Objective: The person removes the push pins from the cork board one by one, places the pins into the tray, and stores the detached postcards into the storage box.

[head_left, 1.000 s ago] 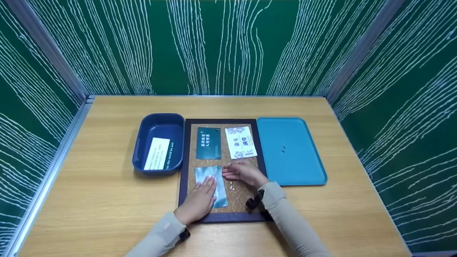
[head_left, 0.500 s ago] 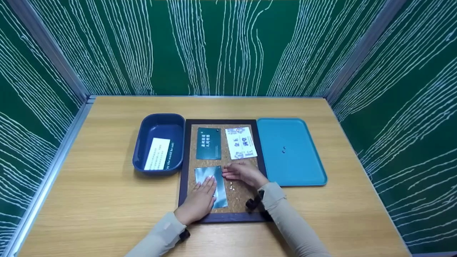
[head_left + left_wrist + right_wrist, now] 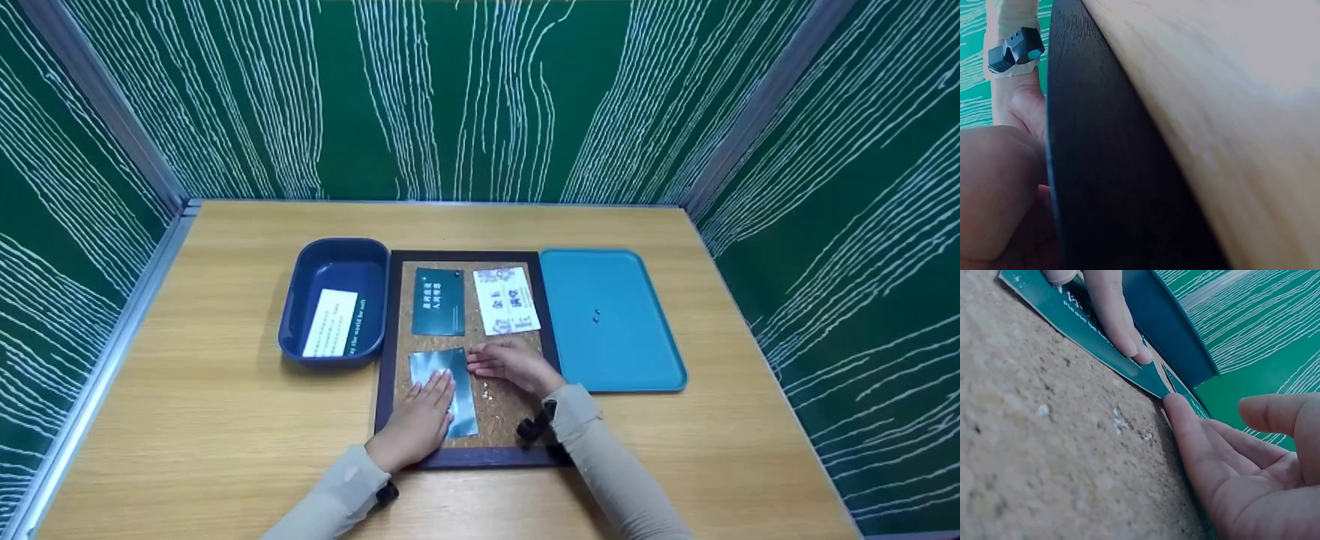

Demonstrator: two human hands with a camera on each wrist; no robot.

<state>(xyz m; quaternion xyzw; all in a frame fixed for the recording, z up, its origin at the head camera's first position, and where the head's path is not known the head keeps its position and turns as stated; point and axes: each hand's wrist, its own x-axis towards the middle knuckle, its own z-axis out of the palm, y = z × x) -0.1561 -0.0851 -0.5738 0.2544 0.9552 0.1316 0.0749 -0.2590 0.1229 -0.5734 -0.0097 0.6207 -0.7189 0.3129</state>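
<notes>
At the card (image 3: 463,394) edge, right fingers (image 3: 1192,439)

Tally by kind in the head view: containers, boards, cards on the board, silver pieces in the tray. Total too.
Containers: 2 (navy bin, blue tray)
Boards: 1 (corkboard)
Cards on it: 3 (dark green card, white card, shiny green card under the left hand)
Silver pieces: 2
Total: 8
</notes>
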